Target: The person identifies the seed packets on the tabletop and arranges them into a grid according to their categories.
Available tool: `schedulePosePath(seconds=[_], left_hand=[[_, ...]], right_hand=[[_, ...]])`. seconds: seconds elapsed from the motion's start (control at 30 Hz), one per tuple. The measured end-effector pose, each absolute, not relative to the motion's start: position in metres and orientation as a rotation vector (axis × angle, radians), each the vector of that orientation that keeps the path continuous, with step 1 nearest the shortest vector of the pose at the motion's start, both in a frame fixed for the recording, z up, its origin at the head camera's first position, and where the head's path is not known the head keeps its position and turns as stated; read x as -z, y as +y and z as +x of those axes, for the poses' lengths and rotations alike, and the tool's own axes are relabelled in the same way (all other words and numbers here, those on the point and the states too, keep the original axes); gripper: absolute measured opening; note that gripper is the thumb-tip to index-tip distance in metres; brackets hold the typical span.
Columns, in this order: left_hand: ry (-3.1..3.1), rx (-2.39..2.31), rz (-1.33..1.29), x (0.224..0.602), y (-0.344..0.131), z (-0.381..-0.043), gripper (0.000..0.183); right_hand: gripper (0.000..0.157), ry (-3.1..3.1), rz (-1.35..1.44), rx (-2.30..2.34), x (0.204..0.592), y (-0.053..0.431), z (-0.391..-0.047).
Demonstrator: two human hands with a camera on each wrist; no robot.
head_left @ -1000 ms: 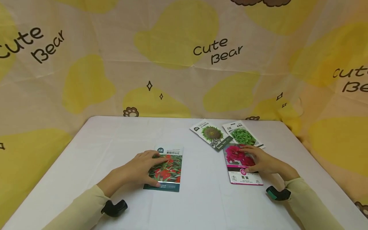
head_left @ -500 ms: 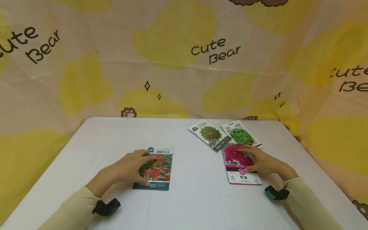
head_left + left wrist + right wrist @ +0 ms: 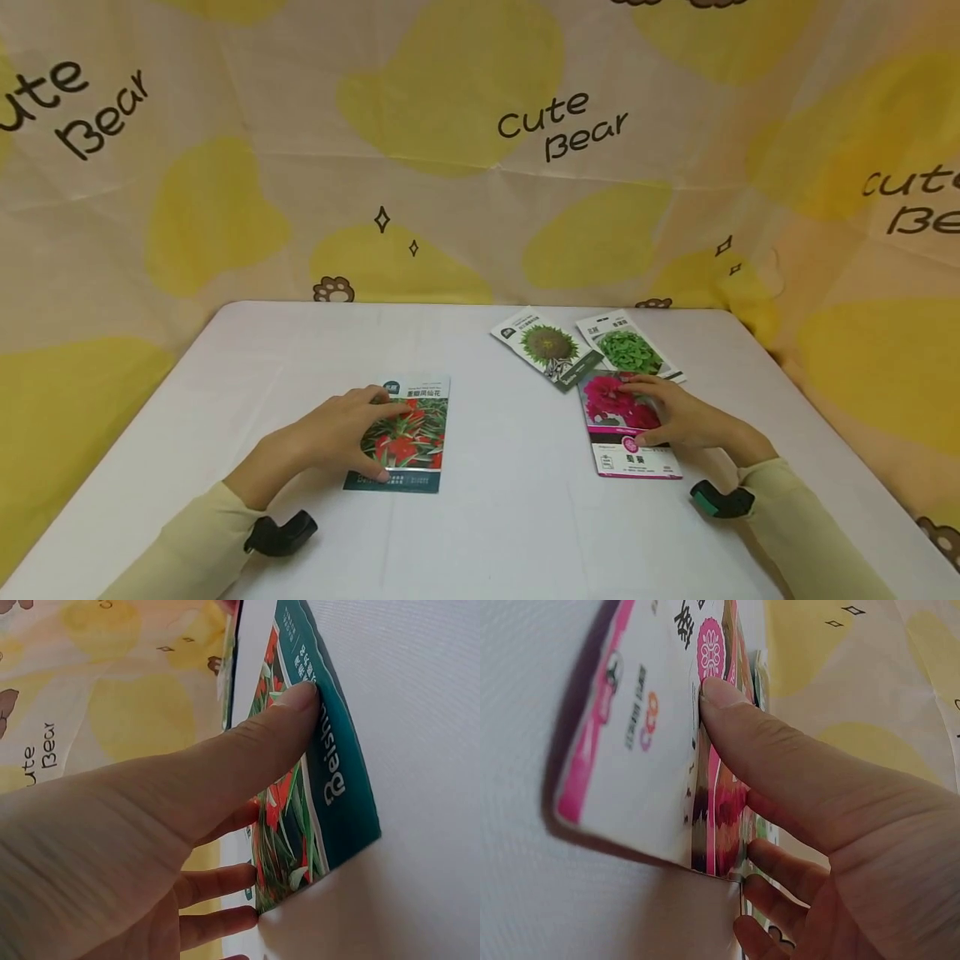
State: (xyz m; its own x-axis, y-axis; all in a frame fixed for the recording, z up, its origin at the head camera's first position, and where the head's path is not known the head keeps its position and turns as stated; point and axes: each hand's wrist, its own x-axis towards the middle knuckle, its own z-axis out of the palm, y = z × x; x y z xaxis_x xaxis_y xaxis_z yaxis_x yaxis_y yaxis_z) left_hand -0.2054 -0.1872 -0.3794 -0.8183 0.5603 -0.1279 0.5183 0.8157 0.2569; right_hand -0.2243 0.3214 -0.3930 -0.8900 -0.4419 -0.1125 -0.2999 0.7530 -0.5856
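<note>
My left hand (image 3: 330, 437) rests on a seed packet (image 3: 408, 442) with red flowers and a dark green lower band. Its thumb (image 3: 289, 712) lies on the packet's face near that band, and other fingertips touch the packet's side edge in the left wrist view. On the right, my right hand (image 3: 693, 425) lies over a seed packet (image 3: 626, 462) with magenta flowers. Its thumb (image 3: 735, 712) touches the face by the round pink emblem; the other fingertips meet the edge. Both packets lie face up. Parts of them are hidden under the hands.
Behind the magenta-flower packet lie two more seed packets, one with a spiky green-brown flower head (image 3: 547, 346) and one with green leaves (image 3: 630, 350). They overlap near its top. A white table (image 3: 502, 533) bears everything; a yellow-patterned cloth (image 3: 435, 217) hangs behind it.
My left hand and the red-flower packet slid left over the table, then stopped. My right hand and the magenta-flower packet stayed in place. The head view shifted slightly.
</note>
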Motion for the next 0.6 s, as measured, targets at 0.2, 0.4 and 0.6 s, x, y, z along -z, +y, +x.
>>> schedulePosePath(seconds=[0.2,0.4,0.6], left_hand=[[2.801,-0.324,0.827,0.3806,-0.1884,-0.2046,0.095],[2.784,-0.359,0.796,0.3803,-0.1894,-0.2033,0.095],[2.786,-0.354,0.781,0.3799,-0.1891,-0.2033,0.095]], right_hand=[[0.081,2.709,-0.594,0.852,0.3947,0.3214,-0.2255],[0.081,2.702,-0.582,0.856,0.3946,0.3210,-0.2255],[0.081,2.712,-0.578,0.842,0.3933,0.3217,-0.2251]])
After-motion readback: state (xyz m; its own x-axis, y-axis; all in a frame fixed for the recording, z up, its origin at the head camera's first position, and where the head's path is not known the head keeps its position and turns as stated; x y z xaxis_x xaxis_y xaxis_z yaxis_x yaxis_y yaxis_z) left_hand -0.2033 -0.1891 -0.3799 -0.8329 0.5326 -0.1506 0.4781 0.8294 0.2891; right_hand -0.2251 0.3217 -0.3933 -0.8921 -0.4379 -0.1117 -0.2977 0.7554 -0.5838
